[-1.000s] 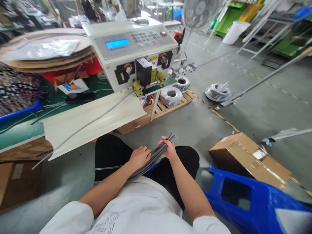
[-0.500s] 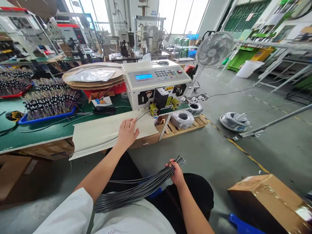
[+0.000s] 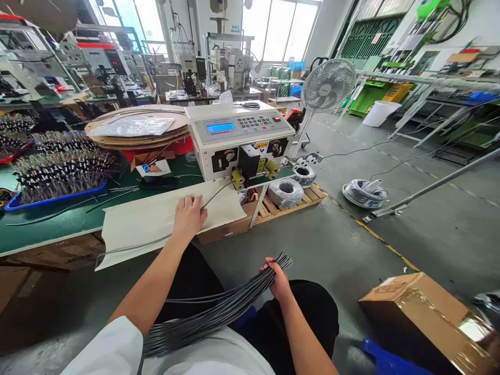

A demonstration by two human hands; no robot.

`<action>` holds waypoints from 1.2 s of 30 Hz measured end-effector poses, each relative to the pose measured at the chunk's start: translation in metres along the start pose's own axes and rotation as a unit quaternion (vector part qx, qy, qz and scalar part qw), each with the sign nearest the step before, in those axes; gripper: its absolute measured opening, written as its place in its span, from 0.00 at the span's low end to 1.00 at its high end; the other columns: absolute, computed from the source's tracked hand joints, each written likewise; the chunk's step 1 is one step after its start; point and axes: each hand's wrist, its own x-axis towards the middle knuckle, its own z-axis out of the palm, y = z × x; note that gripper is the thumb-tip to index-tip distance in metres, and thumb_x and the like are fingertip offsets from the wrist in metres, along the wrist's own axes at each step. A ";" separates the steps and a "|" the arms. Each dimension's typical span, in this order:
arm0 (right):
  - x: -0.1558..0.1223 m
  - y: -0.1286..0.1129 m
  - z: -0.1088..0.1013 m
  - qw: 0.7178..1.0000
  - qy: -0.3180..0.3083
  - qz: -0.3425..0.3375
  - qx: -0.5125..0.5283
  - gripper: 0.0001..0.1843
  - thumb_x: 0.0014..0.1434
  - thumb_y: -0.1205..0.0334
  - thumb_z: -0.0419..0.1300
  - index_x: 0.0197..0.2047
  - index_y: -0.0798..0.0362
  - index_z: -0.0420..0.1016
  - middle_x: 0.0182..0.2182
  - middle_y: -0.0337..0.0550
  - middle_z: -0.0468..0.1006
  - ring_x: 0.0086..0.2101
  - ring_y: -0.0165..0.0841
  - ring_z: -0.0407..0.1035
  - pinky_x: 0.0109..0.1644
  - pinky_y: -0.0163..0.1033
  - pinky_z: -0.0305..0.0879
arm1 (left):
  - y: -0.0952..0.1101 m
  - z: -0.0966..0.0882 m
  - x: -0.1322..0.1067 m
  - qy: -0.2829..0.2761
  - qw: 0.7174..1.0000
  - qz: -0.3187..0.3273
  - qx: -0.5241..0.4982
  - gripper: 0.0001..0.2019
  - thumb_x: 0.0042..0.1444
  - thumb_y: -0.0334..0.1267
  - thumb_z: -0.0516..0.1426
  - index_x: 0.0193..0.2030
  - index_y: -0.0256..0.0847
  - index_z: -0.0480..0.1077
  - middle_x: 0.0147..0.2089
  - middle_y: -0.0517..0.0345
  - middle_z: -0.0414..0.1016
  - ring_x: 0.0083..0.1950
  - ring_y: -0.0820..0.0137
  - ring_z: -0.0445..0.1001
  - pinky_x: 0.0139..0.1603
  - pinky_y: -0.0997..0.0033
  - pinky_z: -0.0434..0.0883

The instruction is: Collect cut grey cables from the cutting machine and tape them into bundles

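My right hand (image 3: pixel 278 278) is closed around a bundle of cut grey cables (image 3: pixel 219 312) that lies across my lap, its ends fanning out past my fingers. My left hand (image 3: pixel 188 217) reaches forward onto the white chute sheet (image 3: pixel 152 221), fingers curled around a single grey cable (image 3: pixel 213 195) that comes out of the white wire-cutting machine (image 3: pixel 238 138). The machine has a blue display, a keypad and yellow rollers at its outlet.
A green bench (image 3: pixel 58 221) holds a blue tray of wire pieces (image 3: pixel 58 174) and stacked cardboard discs (image 3: pixel 136 127). Wire coils (image 3: pixel 286 191) sit on a pallet. A fan (image 3: pixel 327 86), a cardboard box (image 3: pixel 422 315) and a long metal bar (image 3: pixel 437 182) stand on the floor.
My left hand let go of the bundle, reached up to the chute and closed on the cable from the machine. My head lifted, bringing the workshop into view. The right hand kept the bundle.
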 end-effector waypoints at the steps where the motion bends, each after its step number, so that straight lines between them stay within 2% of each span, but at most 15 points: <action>1: 0.000 0.000 0.000 1.000 0.000 -0.001 -0.002 0.12 0.46 0.59 0.69 0.36 0.49 0.78 0.22 0.35 0.75 0.27 0.33 0.71 0.38 0.41 0.72 | -0.002 -0.001 -0.001 -0.002 1.000 -0.001 0.006 0.25 0.60 0.45 0.55 0.63 0.39 0.63 0.53 0.42 0.66 0.56 0.50 0.62 0.57 0.53 0.64; 6: 0.003 0.001 0.000 1.000 -0.004 -0.005 -0.010 0.11 0.46 0.60 0.68 0.36 0.49 0.78 0.23 0.34 0.73 0.24 0.29 0.65 0.37 0.40 0.71 | -0.008 -0.005 -0.002 -0.011 1.000 -0.003 0.021 0.28 0.60 0.49 0.56 0.64 0.39 0.62 0.54 0.41 0.66 0.57 0.50 0.62 0.57 0.53 0.64; 11: 0.002 0.001 0.002 1.000 -0.020 0.002 0.002 0.13 0.46 0.60 0.69 0.37 0.47 0.79 0.20 0.30 0.65 0.23 0.28 0.63 0.37 0.39 0.71 | -0.010 -0.003 0.004 -0.017 1.000 -0.006 0.012 0.27 0.60 0.50 0.56 0.63 0.41 0.63 0.53 0.43 0.67 0.56 0.51 0.63 0.55 0.55 0.65; 16: 0.000 -0.001 0.003 1.000 -0.026 0.001 0.002 0.13 0.47 0.60 0.69 0.38 0.49 0.80 0.20 0.30 0.63 0.23 0.27 0.62 0.36 0.38 0.70 | -0.013 -0.003 0.014 -0.029 0.999 0.009 -0.032 0.14 0.63 0.45 0.53 0.52 0.44 0.70 0.49 0.49 0.70 0.53 0.57 0.66 0.51 0.61 0.66; 20: 0.001 -0.001 0.002 1.000 -0.026 -0.002 -0.003 0.13 0.47 0.60 0.69 0.39 0.50 0.80 0.19 0.30 0.64 0.23 0.28 0.64 0.37 0.39 0.71 | -0.013 -0.021 0.000 -0.048 0.998 -0.007 -0.045 0.10 0.66 0.42 0.49 0.43 0.44 0.69 0.44 0.52 0.73 0.49 0.61 0.70 0.40 0.67 0.65; 23: 0.003 -0.001 0.001 1.000 -0.018 -0.006 -0.015 0.15 0.46 0.58 0.70 0.39 0.51 0.80 0.20 0.33 0.70 0.25 0.30 0.68 0.37 0.39 0.71 | 0.008 -0.034 -0.035 -0.089 0.992 -0.012 -0.093 0.12 0.67 0.45 0.48 0.40 0.44 0.68 0.38 0.57 0.74 0.41 0.65 0.72 0.35 0.69 0.61; 25: 0.004 0.000 0.001 1.000 -0.005 -0.004 -0.024 0.15 0.46 0.57 0.69 0.39 0.52 0.80 0.23 0.37 0.76 0.28 0.33 0.73 0.38 0.41 0.72 | 0.032 -0.031 -0.066 -0.142 0.977 0.030 -0.158 0.14 0.68 0.47 0.47 0.38 0.45 0.68 0.35 0.59 0.74 0.38 0.68 0.73 0.36 0.70 0.61; 28: 0.002 0.000 0.004 1.000 -0.001 0.010 -0.023 0.14 0.46 0.60 0.67 0.39 0.52 0.80 0.29 0.44 0.82 0.33 0.39 0.77 0.43 0.45 0.73 | 0.076 -0.008 -0.107 -0.243 0.938 0.090 -0.232 0.14 0.68 0.46 0.47 0.37 0.44 0.68 0.34 0.60 0.75 0.38 0.69 0.73 0.37 0.71 0.61; 31: -0.001 0.000 0.005 1.000 -0.017 0.002 -0.013 0.14 0.45 0.62 0.64 0.38 0.51 0.80 0.34 0.47 0.84 0.36 0.41 0.79 0.47 0.48 0.73 | 0.112 0.023 -0.133 -0.321 0.916 0.104 -0.215 0.13 0.68 0.43 0.47 0.37 0.44 0.69 0.35 0.58 0.75 0.38 0.69 0.73 0.37 0.70 0.62; 33: -0.003 0.000 0.005 1.000 -0.015 -0.015 -0.009 0.14 0.46 0.62 0.63 0.39 0.51 0.80 0.36 0.47 0.85 0.38 0.41 0.79 0.48 0.48 0.73 | 0.127 0.039 -0.142 -0.347 0.909 0.120 -0.197 0.13 0.68 0.43 0.47 0.38 0.44 0.69 0.38 0.56 0.76 0.42 0.68 0.73 0.39 0.70 0.62; 36: -0.008 -0.001 0.002 0.999 -0.014 -0.028 -0.007 0.15 0.46 0.62 0.62 0.40 0.50 0.80 0.38 0.45 0.85 0.40 0.41 0.78 0.50 0.49 0.72 | 0.136 0.051 -0.148 -0.359 0.901 0.137 -0.199 0.12 0.68 0.44 0.47 0.40 0.45 0.70 0.42 0.55 0.76 0.47 0.67 0.71 0.42 0.69 0.63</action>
